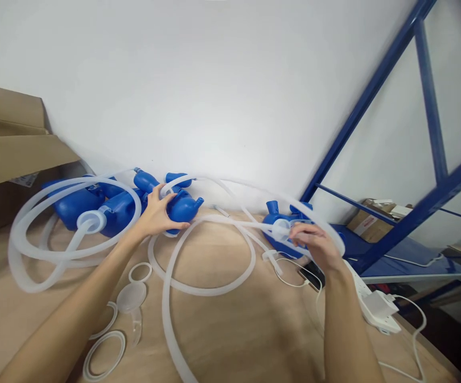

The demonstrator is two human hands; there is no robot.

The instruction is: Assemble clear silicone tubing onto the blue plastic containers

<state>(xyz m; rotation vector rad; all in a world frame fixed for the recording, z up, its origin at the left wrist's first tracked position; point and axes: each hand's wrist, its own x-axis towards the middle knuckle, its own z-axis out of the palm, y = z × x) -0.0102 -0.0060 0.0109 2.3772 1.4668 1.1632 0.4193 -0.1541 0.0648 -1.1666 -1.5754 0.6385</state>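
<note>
This looks like a small workshop or storeroom rather than a home. A plain wooden worktop (250, 335) stands against a bare white wall (230, 96), with an open cardboard box (18, 159) at one end and a power strip (386, 323) at the other, beside blue metal shelving (430, 101) holding more boxes (374, 226).

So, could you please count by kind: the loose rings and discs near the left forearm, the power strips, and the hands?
Rings: 3, one partly hidden
Discs: 1
Power strips: 1
Left hand and right hand: 2
Total: 7
</note>
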